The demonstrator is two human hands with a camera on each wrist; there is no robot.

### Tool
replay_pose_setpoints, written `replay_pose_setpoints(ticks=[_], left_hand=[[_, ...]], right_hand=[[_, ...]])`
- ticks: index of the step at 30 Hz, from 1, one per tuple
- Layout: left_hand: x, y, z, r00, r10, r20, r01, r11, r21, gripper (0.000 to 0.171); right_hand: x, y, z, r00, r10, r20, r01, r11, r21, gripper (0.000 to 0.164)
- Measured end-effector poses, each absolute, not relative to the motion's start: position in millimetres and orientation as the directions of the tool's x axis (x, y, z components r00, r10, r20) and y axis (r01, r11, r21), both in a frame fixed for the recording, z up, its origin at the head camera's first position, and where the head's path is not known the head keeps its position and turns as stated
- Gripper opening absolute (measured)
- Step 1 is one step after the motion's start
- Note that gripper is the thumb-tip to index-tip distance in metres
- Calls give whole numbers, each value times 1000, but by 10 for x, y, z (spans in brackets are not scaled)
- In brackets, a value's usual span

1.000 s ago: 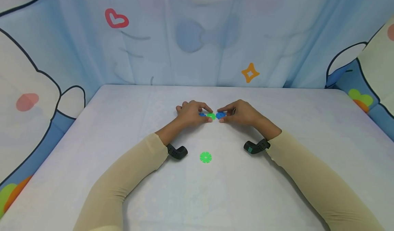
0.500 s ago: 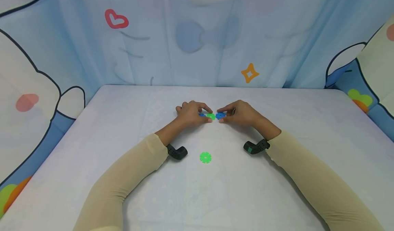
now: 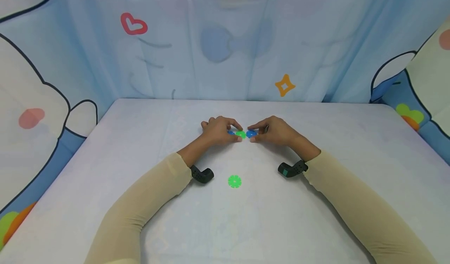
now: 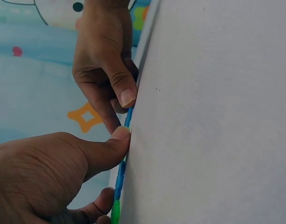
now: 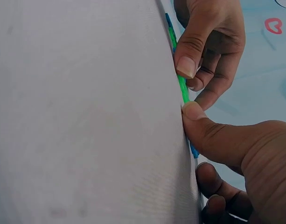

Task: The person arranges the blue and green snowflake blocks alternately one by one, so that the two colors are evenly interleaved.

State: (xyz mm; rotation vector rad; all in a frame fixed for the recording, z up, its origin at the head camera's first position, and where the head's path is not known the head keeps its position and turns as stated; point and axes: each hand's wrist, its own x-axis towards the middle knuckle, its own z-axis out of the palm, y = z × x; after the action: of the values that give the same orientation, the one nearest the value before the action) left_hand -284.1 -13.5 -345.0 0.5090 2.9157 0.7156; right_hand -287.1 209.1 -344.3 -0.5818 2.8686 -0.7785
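Observation:
Flat notched plastic discs form a row between my two hands near the far side of the table. My left hand (image 3: 218,130) pinches a green disc (image 3: 240,134) between thumb and fingers. A blue disc (image 3: 231,132) shows under that hand, and the left wrist view has another green disc (image 4: 115,212) farther along the row. With thumb and index finger, my right hand (image 3: 278,130) pinches the blue disc (image 3: 251,134) at the right end. The green and blue edges meet between the fingertips, and the row appears nearly edge-on in both wrist views.
One loose green disc (image 3: 234,181) lies flat on the white-covered table (image 3: 197,225), between the forearms and nearer the body. Dark wrist devices (image 3: 202,175) sit at both cuffs. Behind the table's far edge hangs a printed blue curtain (image 3: 168,53).
Both hands keep their grips on the discs with no clear motion. The whole head view has shifted a few pixels downward.

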Motion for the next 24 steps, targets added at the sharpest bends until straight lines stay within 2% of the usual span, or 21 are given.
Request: replay_pose_setpoints(ticks=[7, 12, 20, 24], left_hand=[[-2870, -125, -3436, -929, 367, -50, 308, 840, 448, 40], [-2877, -101, -3412, -914, 399, -75, 328, 835, 442, 46], [-2890, -59, -3391, -878, 472, -81, 399, 814, 421, 51], [-2896, -17, -3401, -872, 482, -86, 404, 808, 429, 49]], right_hand=[[-2751, 2083, -3388, -921, -381, 83, -360, 747, -560, 38], [-2448, 1973, -3276, -879, -465, 104, -422, 660, -621, 32], [-1929, 1793, -3303, -751, -660, -19, -487, 574, -659, 24], [-1767, 1714, -3384, -721, -691, -51, -483, 555, -677, 24]])
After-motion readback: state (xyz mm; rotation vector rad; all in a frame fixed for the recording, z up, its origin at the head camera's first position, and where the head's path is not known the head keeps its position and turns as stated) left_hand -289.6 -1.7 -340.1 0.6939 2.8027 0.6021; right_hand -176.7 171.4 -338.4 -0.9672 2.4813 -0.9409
